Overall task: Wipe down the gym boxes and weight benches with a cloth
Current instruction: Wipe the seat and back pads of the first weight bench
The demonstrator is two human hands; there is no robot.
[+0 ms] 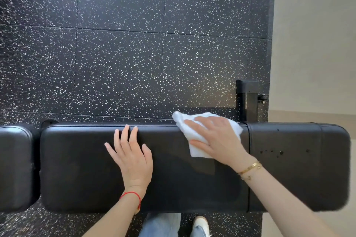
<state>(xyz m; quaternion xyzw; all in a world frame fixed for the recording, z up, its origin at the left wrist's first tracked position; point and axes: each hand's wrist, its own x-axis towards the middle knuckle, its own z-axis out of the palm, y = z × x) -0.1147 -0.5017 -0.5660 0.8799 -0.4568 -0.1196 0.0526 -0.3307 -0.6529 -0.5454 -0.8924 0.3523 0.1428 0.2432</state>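
On the black padded bench (192, 169), the right hand (217, 138) lies flat with fingers spread and presses a white cloth (194, 140) against the pad's far edge, right of centre. The left hand (133, 156) rests flat on the pad beside it, fingers straight and slightly apart, holding nothing. The bench stands on a black speckled floor (134, 54), with a black metal post (247, 100) behind its far edge.

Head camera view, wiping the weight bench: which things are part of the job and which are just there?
Part of the job:
- white cloth, pressed flat under the right hand
- long black bench pad, with the left hand resting flat on it
- smaller pad at the left

Just there:
- speckled rubber floor
- black metal frame post
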